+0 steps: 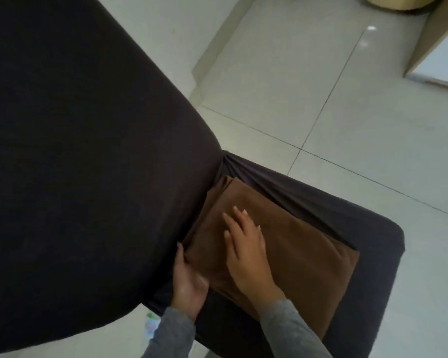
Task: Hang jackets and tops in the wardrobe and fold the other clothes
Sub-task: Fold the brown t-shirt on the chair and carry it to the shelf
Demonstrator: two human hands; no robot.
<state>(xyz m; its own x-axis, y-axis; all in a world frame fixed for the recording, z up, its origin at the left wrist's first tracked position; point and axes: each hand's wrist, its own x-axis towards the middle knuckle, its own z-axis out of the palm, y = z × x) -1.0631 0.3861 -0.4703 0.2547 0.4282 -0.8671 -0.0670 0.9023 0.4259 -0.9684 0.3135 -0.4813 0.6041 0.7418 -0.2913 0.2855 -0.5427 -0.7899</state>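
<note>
A folded brown garment lies on the dark seat of a covered chair. My right hand rests flat on top of it with the fingers straight and spread. My left hand is at the garment's left edge, thumb up along the fold; its fingers look tucked under the cloth, but they are hidden. Both arms wear grey sleeves.
The chair's big dark backrest fills the left of the view. Pale floor tiles spread out behind. A beige and white piece of furniture stands at the top right. Something small and greenish lies on the floor by my left sleeve.
</note>
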